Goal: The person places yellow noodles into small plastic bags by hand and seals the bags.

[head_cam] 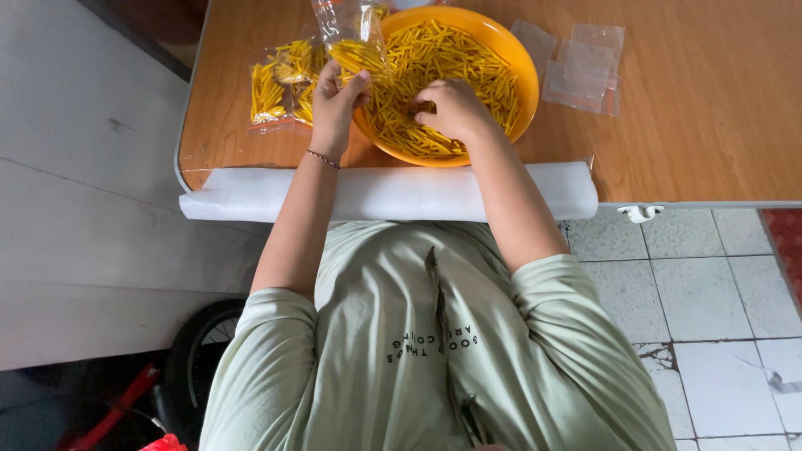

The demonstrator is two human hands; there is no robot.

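Left hand [337,98] pinching half-filled clear bag [355,38], right hand [451,108] curled among yellow sticks [451,54], fingertips hidden.

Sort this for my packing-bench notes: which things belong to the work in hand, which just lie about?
In use: left hand holding clear plastic bag; right hand in round orange plastic bowl of yellow sticks.
Lying about: white foam roll; black wheel.

Pale green short-sleeved shirt with dark chest print; thin beaded bracelet [322,159] on the left wrist
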